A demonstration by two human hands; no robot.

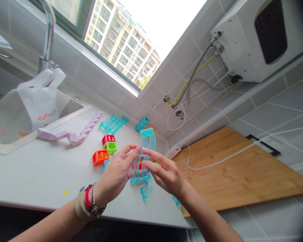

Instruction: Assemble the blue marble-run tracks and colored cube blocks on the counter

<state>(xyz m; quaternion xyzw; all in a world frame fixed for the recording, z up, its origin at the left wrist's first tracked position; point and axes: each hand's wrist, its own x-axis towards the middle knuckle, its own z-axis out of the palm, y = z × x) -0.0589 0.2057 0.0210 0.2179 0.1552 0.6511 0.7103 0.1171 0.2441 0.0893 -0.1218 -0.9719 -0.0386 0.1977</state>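
My left hand and my right hand meet over the white counter, both gripping a clear blue curved track piece that stands upright between them. Small red and green parts show behind the track near my fingertips. An orange cube, a green cube and a red cube sit just left of my left hand. Another blue track bit lies below my hands.
More blue track pieces lie further back. A pink zigzag strip runs along the counter. A white paper bag sits in the sink by the tap. A wooden board with a white cable lies to the right.
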